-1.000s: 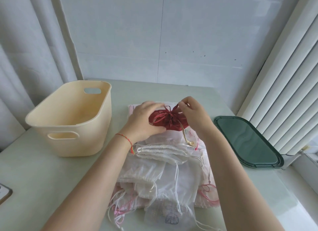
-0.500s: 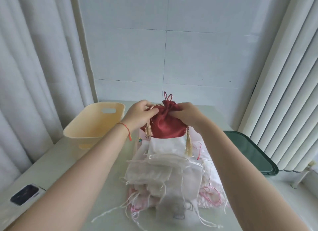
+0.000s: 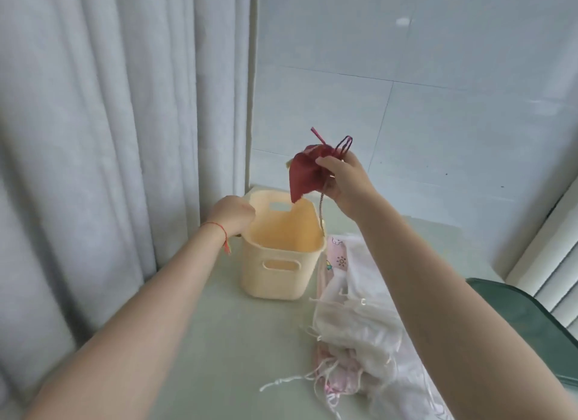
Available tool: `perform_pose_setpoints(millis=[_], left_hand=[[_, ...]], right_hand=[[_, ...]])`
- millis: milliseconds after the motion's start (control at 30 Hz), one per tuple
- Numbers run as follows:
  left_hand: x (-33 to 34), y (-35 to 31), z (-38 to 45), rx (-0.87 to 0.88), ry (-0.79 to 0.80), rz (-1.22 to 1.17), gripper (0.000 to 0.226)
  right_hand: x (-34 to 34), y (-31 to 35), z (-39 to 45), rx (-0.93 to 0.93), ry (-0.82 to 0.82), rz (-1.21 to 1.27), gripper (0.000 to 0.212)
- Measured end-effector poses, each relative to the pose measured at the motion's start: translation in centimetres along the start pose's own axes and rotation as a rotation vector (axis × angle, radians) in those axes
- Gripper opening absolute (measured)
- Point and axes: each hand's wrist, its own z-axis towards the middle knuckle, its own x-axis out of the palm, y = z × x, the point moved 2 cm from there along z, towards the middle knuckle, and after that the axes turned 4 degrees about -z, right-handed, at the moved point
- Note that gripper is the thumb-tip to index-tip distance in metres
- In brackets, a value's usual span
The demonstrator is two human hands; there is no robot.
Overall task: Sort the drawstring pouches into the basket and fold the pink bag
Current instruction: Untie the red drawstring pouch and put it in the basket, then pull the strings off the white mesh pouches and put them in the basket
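Right hand [image 3: 345, 180] grips the dark red drawstring pouch [image 3: 305, 175] by its gathered neck, held in the air above the cream basket [image 3: 281, 250], cord dangling toward the rim. Left hand [image 3: 233, 214] sits at the basket's left rim, fingers curled; can't tell whether it grips the rim. Basket stands on the pale green desk [image 3: 200, 341]. Pile of white pouches [image 3: 356, 322] lies just right of the basket, on top of the pink bag [image 3: 336, 258]. Dark green lid [image 3: 528, 322] at far right.
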Motion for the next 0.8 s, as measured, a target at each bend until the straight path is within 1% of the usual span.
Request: perform_pose_setpoints(millis=[67, 133, 233, 300, 367, 433, 500, 567, 600, 700, 733, 800], left_hand=[[0.4, -0.4, -0.5, 0.058, 0.012, -0.120, 0.015], [1.1, -0.8, -1.0, 0.107, 0.020, -0.209, 0.019], [2.7, -0.5, -0.6, 0.144, 0.029, -0.246, 0.021], [3.9, -0.4, -0.4, 0.136, 0.064, -0.294, 0.020], [4.7, -0.1, 0.0, 0.099, 0.081, -0.374, 0.040], [5.2, -0.1, 0.2, 0.101, 0.048, -0.455, 0.036], [5.7, -0.2, 0.7, 0.102, 0.000, -0.519, 0.028], [6.2, -0.1, 1.0, 0.082, -0.034, -0.533, 0.036], [6.5, -0.1, 1.2, 0.065, -0.052, -0.536, 0.038], [7.0, -0.1, 1.6, 0.028, -0.106, -0.565, 0.046], [7.1, 0.0, 1.8, 0.021, -0.116, -0.571, 0.046], [7.2, 0.1, 2.0, 0.021, -0.129, -0.572, 0.044]], right_hand=[[1.2, -0.1, 0.5, -0.044, -0.015, 0.051, 0.037], [1.9, -0.4, 0.9, -0.073, 0.004, 0.076, 0.031], [2.2, -0.9, 1.2, -0.077, 0.061, 0.169, 0.029], [1.8, -0.4, 1.5, -0.095, 0.054, 0.230, 0.028], [1.2, 0.1, 1.7, -0.109, 0.039, 0.219, 0.026], [0.5, -0.5, 2.1, -0.071, -0.057, 0.021, 0.020], [-0.5, -2.0, 2.3, -0.011, -0.172, -0.384, 0.022], [-1.6, -3.8, 2.6, 0.040, -0.184, -0.787, 0.021], [-1.8, -4.4, 2.4, 0.063, -0.158, -0.916, 0.019], [-2.0, -5.3, 2.2, 0.037, -0.095, -1.151, 0.012], [-1.8, -5.3, 2.2, 0.019, -0.085, -1.204, 0.013], [-1.5, -5.2, 2.5, 0.037, -0.057, -1.214, 0.014]])
